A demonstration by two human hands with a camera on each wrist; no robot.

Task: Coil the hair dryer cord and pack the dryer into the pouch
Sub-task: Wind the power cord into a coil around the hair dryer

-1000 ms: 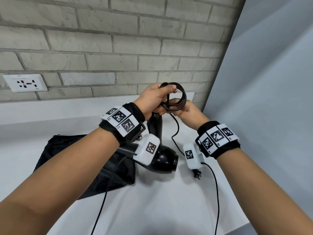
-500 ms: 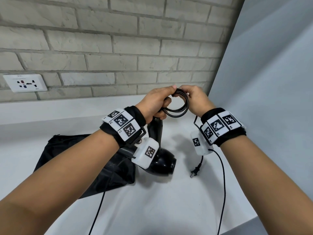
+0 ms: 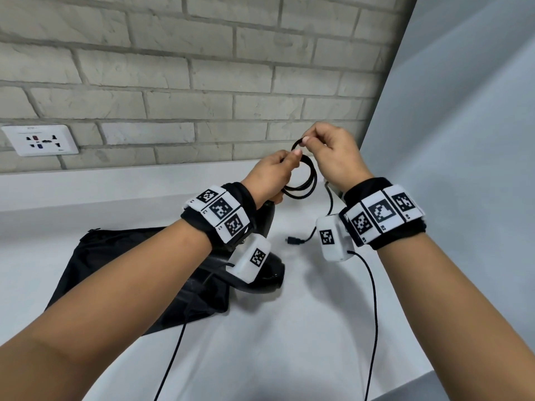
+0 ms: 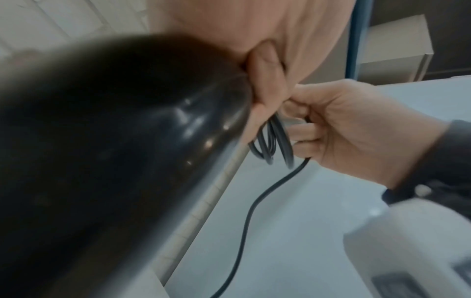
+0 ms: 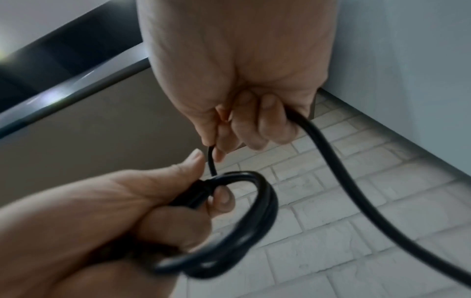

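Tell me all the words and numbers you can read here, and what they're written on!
No text here can be read.
White wall socket plate: small print along its top and corner, too small to read.
White tags on the black wristbands: square black-and-white code patterns; the tiny marks beside them are too small to read.
Black hair dryer, black cord, black pouch: no visible writing.
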